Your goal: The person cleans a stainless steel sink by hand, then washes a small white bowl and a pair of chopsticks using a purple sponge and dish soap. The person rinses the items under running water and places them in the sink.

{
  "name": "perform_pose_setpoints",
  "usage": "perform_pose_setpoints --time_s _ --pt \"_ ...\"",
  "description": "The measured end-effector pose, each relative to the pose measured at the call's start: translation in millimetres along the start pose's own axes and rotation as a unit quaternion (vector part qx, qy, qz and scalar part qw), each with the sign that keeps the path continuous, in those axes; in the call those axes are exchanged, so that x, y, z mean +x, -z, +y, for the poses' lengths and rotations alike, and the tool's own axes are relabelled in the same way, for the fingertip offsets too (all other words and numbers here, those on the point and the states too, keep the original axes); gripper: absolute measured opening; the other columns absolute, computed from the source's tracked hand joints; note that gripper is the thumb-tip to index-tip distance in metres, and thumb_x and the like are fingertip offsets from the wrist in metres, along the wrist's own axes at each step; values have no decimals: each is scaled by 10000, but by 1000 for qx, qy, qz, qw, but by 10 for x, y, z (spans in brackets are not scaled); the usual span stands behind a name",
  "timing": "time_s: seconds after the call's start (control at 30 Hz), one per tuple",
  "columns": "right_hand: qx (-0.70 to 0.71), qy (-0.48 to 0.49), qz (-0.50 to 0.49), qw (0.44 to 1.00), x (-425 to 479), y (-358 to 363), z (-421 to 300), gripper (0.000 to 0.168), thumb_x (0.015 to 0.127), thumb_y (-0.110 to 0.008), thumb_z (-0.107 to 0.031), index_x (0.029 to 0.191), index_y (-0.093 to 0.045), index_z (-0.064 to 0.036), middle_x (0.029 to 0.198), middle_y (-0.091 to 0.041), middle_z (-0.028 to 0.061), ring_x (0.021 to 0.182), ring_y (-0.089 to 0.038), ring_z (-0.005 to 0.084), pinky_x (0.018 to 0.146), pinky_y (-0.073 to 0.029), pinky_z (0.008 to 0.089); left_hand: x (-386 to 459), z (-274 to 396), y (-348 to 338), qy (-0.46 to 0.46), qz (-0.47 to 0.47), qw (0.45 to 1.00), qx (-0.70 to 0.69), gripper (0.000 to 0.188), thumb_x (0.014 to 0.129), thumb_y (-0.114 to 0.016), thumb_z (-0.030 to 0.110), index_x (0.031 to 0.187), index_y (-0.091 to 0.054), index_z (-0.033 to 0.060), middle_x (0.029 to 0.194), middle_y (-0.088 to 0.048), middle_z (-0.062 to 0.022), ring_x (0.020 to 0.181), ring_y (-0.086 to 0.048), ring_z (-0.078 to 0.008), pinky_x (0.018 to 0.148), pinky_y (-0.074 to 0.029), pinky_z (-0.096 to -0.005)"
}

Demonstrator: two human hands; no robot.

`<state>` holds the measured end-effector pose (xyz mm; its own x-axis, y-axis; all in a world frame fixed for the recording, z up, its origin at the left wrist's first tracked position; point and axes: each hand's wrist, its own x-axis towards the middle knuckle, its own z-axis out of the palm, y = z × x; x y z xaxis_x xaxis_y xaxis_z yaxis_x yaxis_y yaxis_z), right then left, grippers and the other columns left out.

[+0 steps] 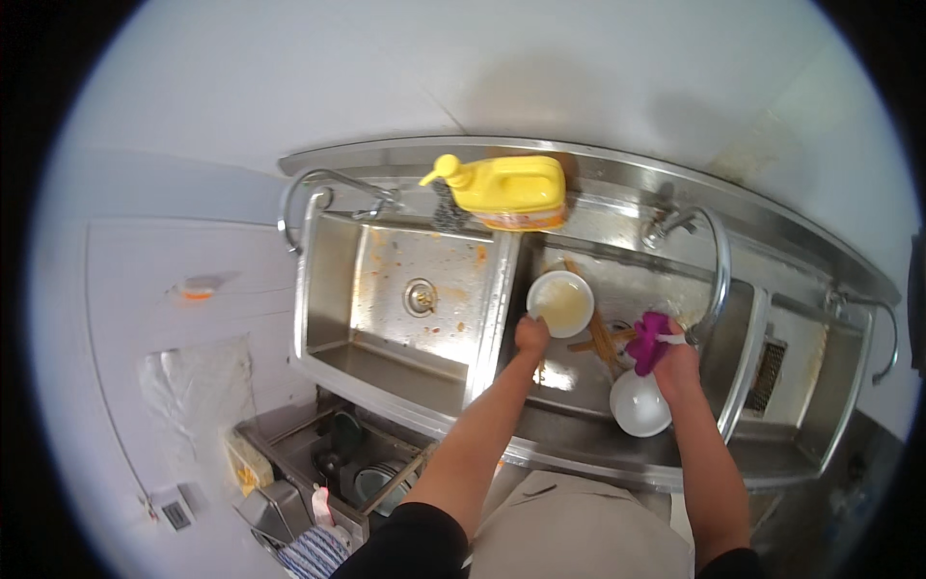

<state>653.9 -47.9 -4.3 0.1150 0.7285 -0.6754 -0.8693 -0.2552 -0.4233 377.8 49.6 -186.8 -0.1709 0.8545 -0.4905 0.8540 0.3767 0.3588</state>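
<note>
My left hand (532,335) grips the near-left rim of a white bowl (561,304) that holds a cloudy, pale yellow liquid. In my right hand (678,362) is a bunched purple cloth (649,343), held just left of the curved spout of the middle faucet (721,268). Below the cloth, a second white bowl (640,405) sits in the middle sink basin (579,394), partly covered by my right hand and the cloth. Several wooden chopsticks (602,339) lie loosely crossed on the basin floor between the two bowls.
A large yellow pump bottle (517,189) stands on the back ledge, beside a dark scouring pad (448,210). The left basin (412,347) has food scraps around its drain. A narrower basin (803,376) is at right. Stacked dishes (383,483) sit in a lower container at left.
</note>
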Motion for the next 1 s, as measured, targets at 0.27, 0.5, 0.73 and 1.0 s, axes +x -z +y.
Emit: perform_pose_setpoints --time_s 0.27,0.5,0.73,1.0 --pt "20 8 46 999 173 366 297 367 1041 -382 -273 1252 -578 -45 1216 -656 119 1123 -633 262 1033 -472 426 -567 567 915 -105 38 993 -36 547 869 -547 210 1377 -497 13 978 -683 -329 902 -668 -503 845 -532 -579" --pt "-583 171 -178 774 600 -391 755 215 952 -560 -138 1127 -647 -49 1043 -672 174 990 -656 323 891 -505 421 -1390 966 920 114 -201 839 -493 403 1035 -452 391 1285 -548 90 758 -611 -81 466 -553 -131 357 -395 -288" --pt "-693 149 -163 686 514 9 877 175 901 -589 -156 986 -624 -7 996 -646 246 975 -619 457 815 -499 516 -1328 855 660 -118 12 943 -310 451 961 -503 210 1365 -555 17 1135 -647 -212 967 -629 -281 895 -495 -386" --pt "-714 174 0 678 281 142 675 482 870 -688 -304 1167 -445 -12 1113 -641 267 1038 -622 473 860 -513 532 -1676 968 933 -172 -85 953 -236 460 905 -547 139 1354 -515 44 1032 -647 -162 843 -622 -227 787 -508 -359"
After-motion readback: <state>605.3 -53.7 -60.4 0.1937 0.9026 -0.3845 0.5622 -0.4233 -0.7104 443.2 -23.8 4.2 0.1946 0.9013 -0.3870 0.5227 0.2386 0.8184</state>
